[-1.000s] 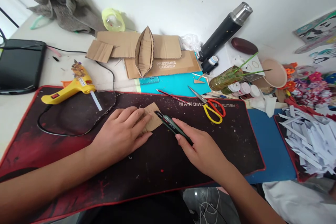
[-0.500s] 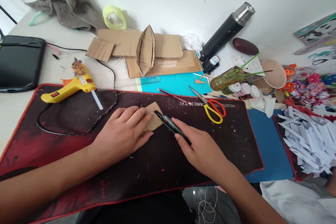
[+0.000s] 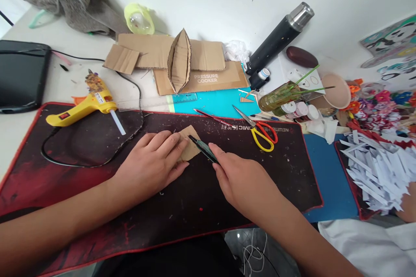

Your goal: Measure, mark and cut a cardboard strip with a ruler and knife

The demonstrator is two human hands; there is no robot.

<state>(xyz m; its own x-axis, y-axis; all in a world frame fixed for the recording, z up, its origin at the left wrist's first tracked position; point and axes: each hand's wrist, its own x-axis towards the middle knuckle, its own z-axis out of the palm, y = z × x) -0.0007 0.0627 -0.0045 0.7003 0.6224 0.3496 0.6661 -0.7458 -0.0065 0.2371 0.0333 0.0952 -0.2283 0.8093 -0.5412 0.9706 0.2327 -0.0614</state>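
Observation:
My left hand (image 3: 154, 156) presses a small piece of brown cardboard (image 3: 191, 150) onto the dark desk mat (image 3: 182, 220). Its fingers lie close together over the piece's left part and hide it, with the thumb along the lower edge. In my right hand (image 3: 242, 177) is a dark green utility knife (image 3: 204, 149), gripped between thumb and fingers. The knife's front end points up and left over the cardboard, close to my left fingertips. Whether the blade touches the cardboard I cannot tell.
A yellow glue gun (image 3: 82, 108) with its cord lies left. Behind are a cardboard strip with a pointed oval loop (image 3: 180, 62), a ruler (image 3: 182, 98) and a pencil (image 3: 214, 118). Scissors (image 3: 261, 134) lie right, near a black flask (image 3: 276, 39) and paper strips (image 3: 373, 173).
My right hand has shifted slightly left and turned the utility knife, so its front end sits further over the cardboard. My left hand stays on the piece.

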